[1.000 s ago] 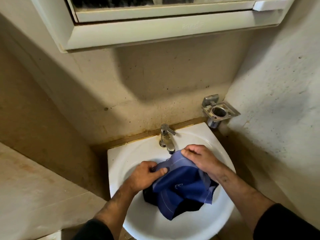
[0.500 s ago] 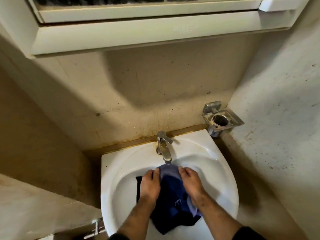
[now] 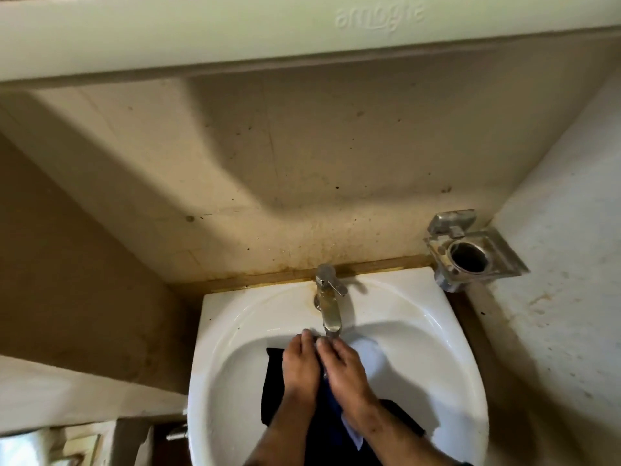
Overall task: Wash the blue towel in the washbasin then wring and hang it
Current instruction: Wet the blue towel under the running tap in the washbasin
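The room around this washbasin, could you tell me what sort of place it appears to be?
Most likely a small home bathroom: a white washbasin with a metal tap, a wall-mounted metal holder beside it, and a cabinet overhead.

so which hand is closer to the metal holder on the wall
Right. The right hand lies on the towel on the metal holder's side of the tap; the left hand is beside it, farther from the holder.

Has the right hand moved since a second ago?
Yes. The right hand shifted left along the towel to just under the tap, beside the left hand.
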